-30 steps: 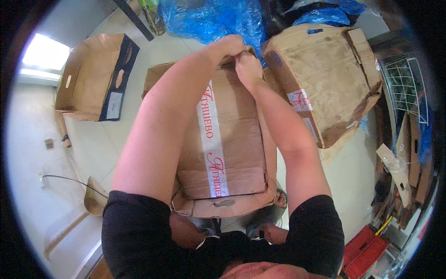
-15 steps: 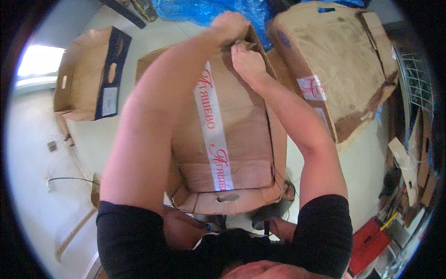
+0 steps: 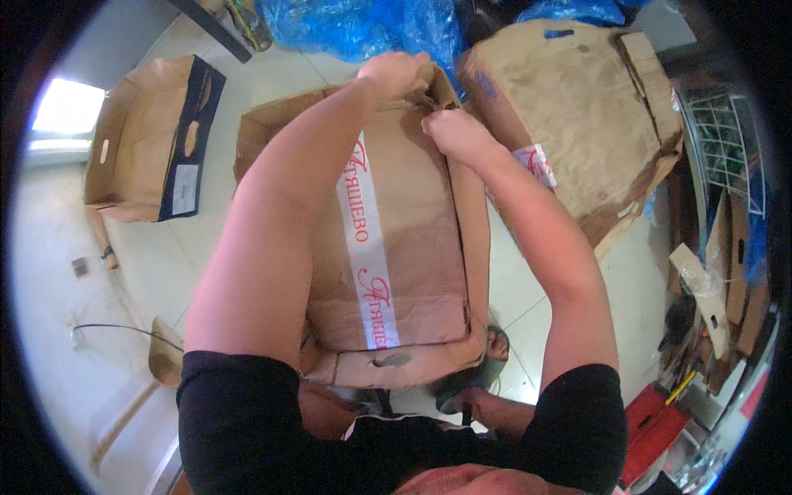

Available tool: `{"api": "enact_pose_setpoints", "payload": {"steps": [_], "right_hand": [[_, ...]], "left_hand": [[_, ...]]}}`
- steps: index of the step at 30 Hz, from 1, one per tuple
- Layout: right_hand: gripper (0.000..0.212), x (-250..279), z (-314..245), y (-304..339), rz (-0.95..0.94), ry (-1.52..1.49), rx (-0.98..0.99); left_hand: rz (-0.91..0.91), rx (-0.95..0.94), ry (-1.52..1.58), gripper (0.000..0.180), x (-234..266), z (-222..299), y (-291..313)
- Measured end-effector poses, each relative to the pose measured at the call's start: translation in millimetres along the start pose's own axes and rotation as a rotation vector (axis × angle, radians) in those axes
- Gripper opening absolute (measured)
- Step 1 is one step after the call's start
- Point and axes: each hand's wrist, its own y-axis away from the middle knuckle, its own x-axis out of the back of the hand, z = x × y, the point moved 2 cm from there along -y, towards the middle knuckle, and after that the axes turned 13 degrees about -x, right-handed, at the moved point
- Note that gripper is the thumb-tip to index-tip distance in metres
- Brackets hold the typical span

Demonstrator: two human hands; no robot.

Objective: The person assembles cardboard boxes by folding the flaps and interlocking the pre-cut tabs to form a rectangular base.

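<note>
A: State the position of the cardboard box (image 3: 425, 247).
B: Centre of the scene, in front of the person. The walls stand up around the base. A strip of white tape (image 3: 363, 231) with red lettering runs along the base from far to near.
A: Left hand (image 3: 394, 74)?
B: Clenched on the far wall of the box, near its right end.
A: Right hand (image 3: 458, 136)?
B: Clenched on the edge at the far right corner, nearer than the left hand. Its fingertips are partly hidden. Crumpled cardboard shows between the two hands.
A: Adjacent items?
B: Right: a stained carton (image 3: 577, 115), just beside the box. Left: a dark-sided carton (image 3: 148, 140), well apart, on the tiled floor (image 3: 528, 330). Far side: blue plastic film (image 3: 363, 29), crumpled.
</note>
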Motion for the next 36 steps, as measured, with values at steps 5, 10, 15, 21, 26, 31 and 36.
{"api": "enact_pose_setpoints", "payload": {"steps": [5, 10, 15, 21, 26, 31, 36], "right_hand": [[0.018, 14, -3, 12, -0.099, -0.089, -0.042], [0.024, 28, -63, 94, -0.552, -0.051, 0.036], [0.029, 62, -100, 149, -0.796, -0.413, 0.095], [0.037, 40, -75, -15, 0.162, -0.496, -0.238], [0.035, -99, 37, -103, 0.062, -0.028, -0.790], [0.036, -47, -31, -88, 0.205, -0.448, -0.829], [0.034, -47, -10, -95, 0.176, -0.274, -0.816]], "left_hand": [[-0.043, 0.040, 0.052, 0.039, -2, -1, -9], [-0.083, 0.207, 0.193, 0.033, -8, -8, -21], [-0.021, 0.122, 0.148, 0.037, -2, -8, -3], [-0.015, 0.028, 0.147, 0.044, -16, -46, -2], [-0.126, -0.029, 0.205, 0.048, -11, -15, -46], [-0.069, 0.068, 0.258, 0.049, -15, -49, -5], [-0.071, 0.036, 0.238, 0.044, -11, -40, -25]]}}
